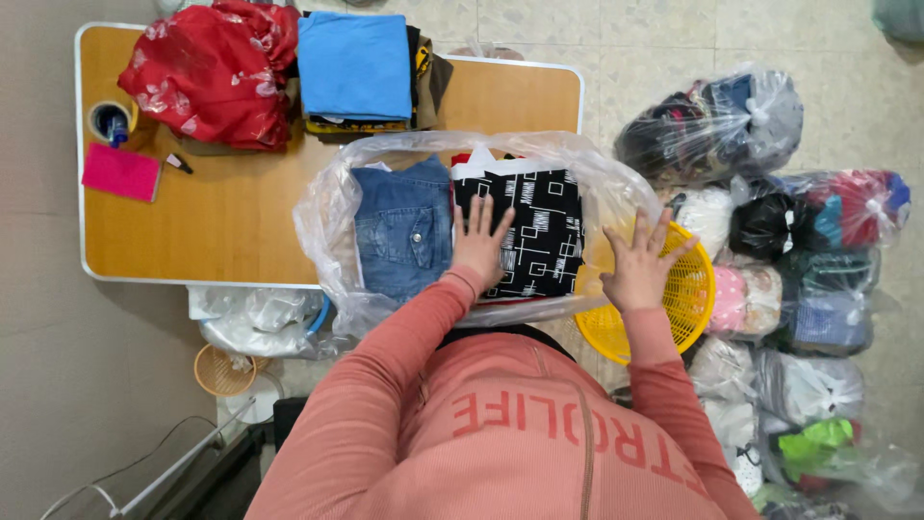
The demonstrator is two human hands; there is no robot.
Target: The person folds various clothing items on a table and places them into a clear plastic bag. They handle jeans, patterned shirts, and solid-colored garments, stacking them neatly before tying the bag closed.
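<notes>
Mid-frame: folded black-and-white patterned garment (525, 236) and blue denim piece (402, 236) already inside clear plastic bag (327, 217), unsealed. Left hand (478, 243) flat, fingers spread, pressing garment; right hand (640, 265) spread on bag's edge, gripping nothing. Red and blue clothes (289, 67) remain upper left.

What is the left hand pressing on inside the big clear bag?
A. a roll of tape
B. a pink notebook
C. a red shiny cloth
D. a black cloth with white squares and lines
D. The left hand lies flat on the black cloth with white squares and lines, folded beside blue jeans inside the clear bag; the right hand is at the bag's other side, over the yellow basket.
</notes>
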